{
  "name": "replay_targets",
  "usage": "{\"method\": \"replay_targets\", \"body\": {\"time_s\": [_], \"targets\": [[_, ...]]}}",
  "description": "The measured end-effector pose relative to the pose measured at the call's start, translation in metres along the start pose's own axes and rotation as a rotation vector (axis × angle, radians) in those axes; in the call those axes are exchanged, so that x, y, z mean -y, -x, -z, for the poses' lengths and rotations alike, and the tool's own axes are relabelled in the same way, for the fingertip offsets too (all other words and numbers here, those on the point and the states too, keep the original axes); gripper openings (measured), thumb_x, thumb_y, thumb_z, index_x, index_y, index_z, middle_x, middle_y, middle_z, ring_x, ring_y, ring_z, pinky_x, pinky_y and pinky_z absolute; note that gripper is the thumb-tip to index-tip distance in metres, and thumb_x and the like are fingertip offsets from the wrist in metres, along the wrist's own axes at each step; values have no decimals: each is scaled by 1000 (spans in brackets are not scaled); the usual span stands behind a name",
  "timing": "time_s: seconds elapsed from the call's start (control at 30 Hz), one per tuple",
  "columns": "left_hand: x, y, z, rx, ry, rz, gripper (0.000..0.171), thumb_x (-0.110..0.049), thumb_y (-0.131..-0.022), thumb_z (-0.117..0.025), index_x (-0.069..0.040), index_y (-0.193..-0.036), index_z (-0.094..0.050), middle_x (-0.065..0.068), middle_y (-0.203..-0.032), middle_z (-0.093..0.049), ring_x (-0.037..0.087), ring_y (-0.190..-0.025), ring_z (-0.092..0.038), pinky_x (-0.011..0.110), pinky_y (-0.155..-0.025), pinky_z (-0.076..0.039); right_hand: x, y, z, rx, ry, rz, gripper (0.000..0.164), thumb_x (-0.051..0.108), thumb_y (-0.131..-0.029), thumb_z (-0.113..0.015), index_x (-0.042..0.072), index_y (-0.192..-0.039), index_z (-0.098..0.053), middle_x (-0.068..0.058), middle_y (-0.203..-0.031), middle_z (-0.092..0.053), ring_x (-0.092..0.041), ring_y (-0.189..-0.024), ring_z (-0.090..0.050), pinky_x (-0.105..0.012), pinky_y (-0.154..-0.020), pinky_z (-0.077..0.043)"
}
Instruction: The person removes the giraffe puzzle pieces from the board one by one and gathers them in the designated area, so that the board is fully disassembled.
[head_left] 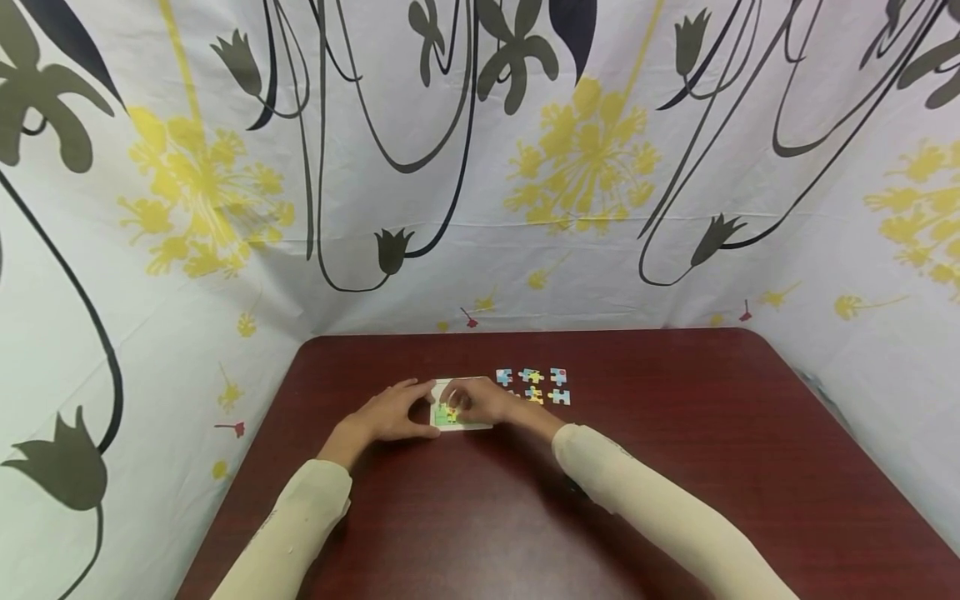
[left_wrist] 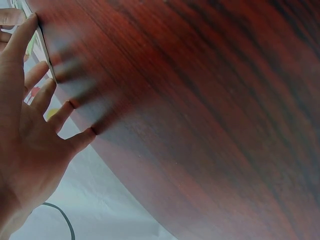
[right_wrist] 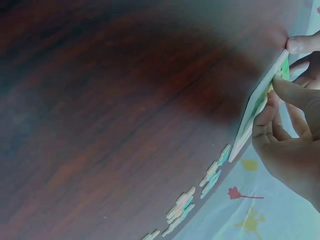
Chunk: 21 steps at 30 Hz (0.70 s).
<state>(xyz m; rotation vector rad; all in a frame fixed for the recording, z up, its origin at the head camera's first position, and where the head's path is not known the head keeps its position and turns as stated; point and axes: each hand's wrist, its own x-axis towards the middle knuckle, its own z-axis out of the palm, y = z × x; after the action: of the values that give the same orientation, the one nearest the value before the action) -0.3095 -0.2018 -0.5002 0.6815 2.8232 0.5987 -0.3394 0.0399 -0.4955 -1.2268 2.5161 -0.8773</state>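
Note:
A white-bordered puzzle board (head_left: 474,427) lies flat on the dark red table, with green and yellow pieces (head_left: 447,414) in its lower left part. My left hand (head_left: 390,412) spreads at the board's left side; its thumb touches the near left corner and fingers (left_wrist: 44,95) rest straight along the edge and tabletop. Over the board, my right hand (head_left: 483,400) has its thumb and forefinger pinched together on a small puzzle piece (right_wrist: 270,94), mostly hidden by the fingers. That hand also covers much of the board.
Several loose jigsaw pieces (head_left: 558,397) lie in two rows just right of the board, close to the right wrist. A flower-patterned white cloth (head_left: 480,275) hangs behind the table's far edge (head_left: 525,333) and along both sides.

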Motion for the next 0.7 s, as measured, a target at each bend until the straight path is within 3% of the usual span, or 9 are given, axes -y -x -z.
{"method": "replay_targets", "body": {"time_s": [0.27, 0.7], "targets": [[0, -1, 0, 5, 3, 5, 90, -59, -85, -80, -19, -158, -44, -2, -145, -60, 36, -154, -29, 69, -114, -30, -1, 4, -7, -94, -28, 61, 35, -10, -88, -73, 1, -121, -67, -14, -102, -75, -24, -90, -73, -25, -79, -57], [0, 0, -1, 2, -17, 5, 89, -58, -86, -79, -19, -158, -45, -6, -139, -63, 36, -154, -29, 70, -114, -30, -8, 9, -12, -152, -54, 84, 26, 1, -95, -73, 5, -120, -67, -10, -104, -76, -19, -97, -75, -24, -81, -57]]}}
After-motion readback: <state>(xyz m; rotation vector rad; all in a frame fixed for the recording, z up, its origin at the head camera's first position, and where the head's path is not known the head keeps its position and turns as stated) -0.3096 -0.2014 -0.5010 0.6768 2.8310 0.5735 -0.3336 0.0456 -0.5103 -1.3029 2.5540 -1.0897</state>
